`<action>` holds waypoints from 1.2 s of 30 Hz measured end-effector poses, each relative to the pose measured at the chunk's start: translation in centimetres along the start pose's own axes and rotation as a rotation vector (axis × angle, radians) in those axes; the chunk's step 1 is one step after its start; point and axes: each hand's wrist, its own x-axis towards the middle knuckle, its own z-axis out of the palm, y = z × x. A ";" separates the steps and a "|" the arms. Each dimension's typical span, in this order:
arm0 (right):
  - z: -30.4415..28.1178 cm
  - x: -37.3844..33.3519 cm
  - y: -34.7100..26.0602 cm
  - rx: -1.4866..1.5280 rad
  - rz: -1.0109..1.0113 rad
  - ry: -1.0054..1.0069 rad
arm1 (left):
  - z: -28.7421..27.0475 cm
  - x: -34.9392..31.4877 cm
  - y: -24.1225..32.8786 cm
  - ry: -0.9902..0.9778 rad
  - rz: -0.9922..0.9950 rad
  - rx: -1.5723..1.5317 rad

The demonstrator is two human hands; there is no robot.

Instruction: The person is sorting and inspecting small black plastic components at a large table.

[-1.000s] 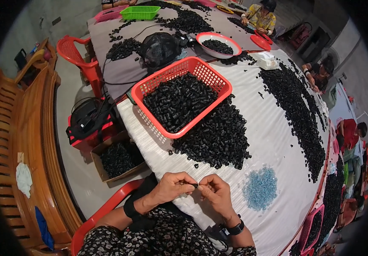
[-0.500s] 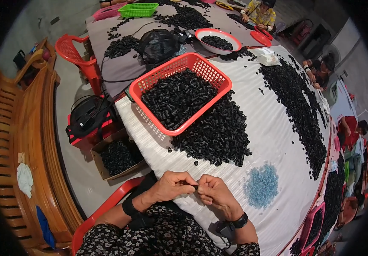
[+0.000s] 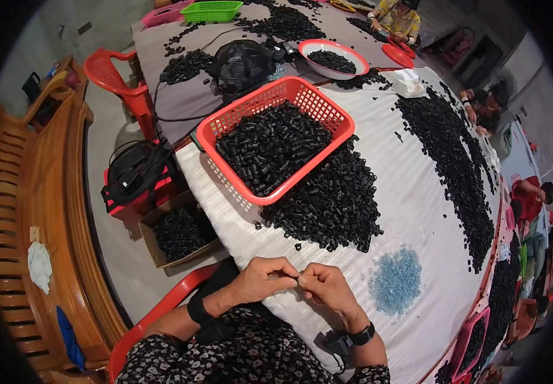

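Note:
Over the near edge of the white-covered table, my left hand (image 3: 265, 280) and my right hand (image 3: 329, 289) meet at the fingertips. Thumb and forefinger of each are pinched on one small black plastic piece (image 3: 300, 279), mostly covered by the fingers. Just beyond them spreads a heap of similar short black pieces (image 3: 337, 205). A red plastic basket (image 3: 348, 131) filled with more of them stands at that heap's left side. To the right of my right hand lies a pile of small clear bluish pieces (image 3: 395, 281).
Beside the table at left are a cardboard box (image 3: 156, 246) of black pieces, a red chair (image 3: 119, 83) and a wooden bench (image 3: 52, 224). A red-rimmed bowl (image 3: 359, 61) and a green basket (image 3: 212, 11) stand farther back. Several people sit around the table's far and right sides.
The whole view has shifted slightly rightward. My hands keep the same pinch, and less of the black piece shows between the fingertips.

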 end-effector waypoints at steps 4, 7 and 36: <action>-0.5 0.7 0.8 0.026 -0.002 -0.080 | -0.3 0.0 0.8 -0.027 -0.154 -0.287; -0.2 1.6 0.4 -0.307 -0.387 0.110 | -0.8 0.1 0.9 -0.022 -0.141 -0.372; -0.2 1.6 -1.1 -0.094 -0.502 0.216 | -0.3 2.0 1.9 0.177 -0.145 -0.329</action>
